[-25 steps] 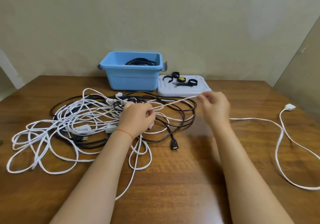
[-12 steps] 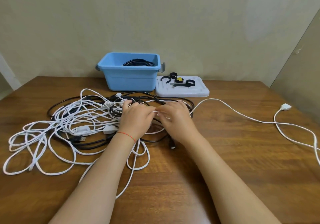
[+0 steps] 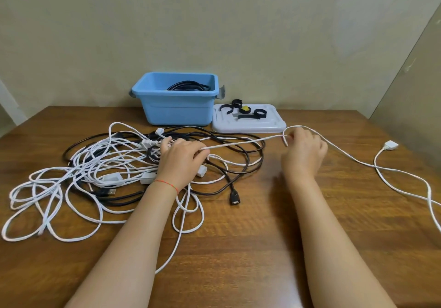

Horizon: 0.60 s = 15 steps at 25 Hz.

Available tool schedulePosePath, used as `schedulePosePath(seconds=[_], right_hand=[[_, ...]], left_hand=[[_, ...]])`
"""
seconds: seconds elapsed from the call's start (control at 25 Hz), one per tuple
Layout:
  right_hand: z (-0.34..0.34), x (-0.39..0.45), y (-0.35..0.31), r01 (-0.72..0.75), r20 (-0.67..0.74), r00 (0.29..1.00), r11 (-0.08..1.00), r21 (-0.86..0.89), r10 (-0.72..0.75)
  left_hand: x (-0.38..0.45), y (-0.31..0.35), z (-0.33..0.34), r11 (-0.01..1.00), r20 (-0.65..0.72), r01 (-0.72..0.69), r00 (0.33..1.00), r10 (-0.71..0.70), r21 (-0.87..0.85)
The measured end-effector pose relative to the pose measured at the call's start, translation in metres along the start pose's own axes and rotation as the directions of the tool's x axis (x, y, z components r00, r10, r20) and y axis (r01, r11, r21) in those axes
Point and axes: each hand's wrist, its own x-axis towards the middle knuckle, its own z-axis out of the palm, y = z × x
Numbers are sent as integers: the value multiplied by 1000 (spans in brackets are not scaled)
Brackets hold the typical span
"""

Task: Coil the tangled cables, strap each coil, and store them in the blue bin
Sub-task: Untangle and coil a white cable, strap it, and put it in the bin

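A tangle of white and black cables (image 3: 102, 164) lies on the left half of the wooden table (image 3: 238, 248). My left hand (image 3: 181, 162) rests on the tangle and pinches one white cable (image 3: 245, 141). That cable runs taut to my right hand (image 3: 303, 152), which grips it in a small loop, then trails right to a white plug (image 3: 390, 144). The blue bin (image 3: 176, 112) stands at the back with a black coil (image 3: 188, 85) inside. Black straps (image 3: 245, 112) lie on the bin's grey lid (image 3: 274, 125).
A black cable's USB end (image 3: 234, 199) lies between my forearms. The free white cable loops across the table's right side toward the edge (image 3: 427, 195). A beige wall stands behind the table and a panel leans at the far right.
My right hand has moved from beside the left hand out to the right, drawing a length of white cable out of the tangle. The left hand stayed on the pile.
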Motion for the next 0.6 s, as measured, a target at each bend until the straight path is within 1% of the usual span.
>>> schedulePosePath(seconds=[0.04,0.08,0.12,0.16,0.2,0.28,0.32,0.36,0.4,0.44,0.56,0.6], right_hand=[[0,-1,0,-19,4,1000,1000,-19,19],[-1,-4,-6,32,-5,999,999,-17,-32],[-3,-11,-16,141,-10,990,990,17,-141],[-5,-20,-29,280,-8,960,958,67,-280],[-5,-32,-45,410,24,909,904,125,-416],[-3,-56,-73,601,115,764,766,229,-634],[2,-63,-81,656,125,710,715,241,-693],[6,-63,-82,686,108,686,689,233,-719],[9,-57,-77,689,77,695,692,214,-715],[10,-49,-68,669,49,725,719,187,-687],[9,-28,-40,510,-21,860,854,101,-510],[8,-24,-35,458,-48,889,885,87,-455]], left_hand=[[0,0,0,1000,-2,-7,1000,7,18],[-1,1,0,999,-14,-18,1000,18,31],[-1,3,0,999,-29,-36,999,37,40],[-1,5,1,997,-43,-60,997,62,48],[-2,7,2,994,-53,-85,995,89,62],[-4,11,4,989,-61,-113,991,119,97],[-5,11,6,989,-50,-108,992,114,103],[-5,10,7,991,-33,-96,994,100,96],[-5,7,7,994,-24,-82,996,84,79],[-4,6,8,996,-25,-75,997,76,57],[-2,8,8,995,-22,-93,995,93,25],[-2,9,8,995,-21,-94,995,95,28]])
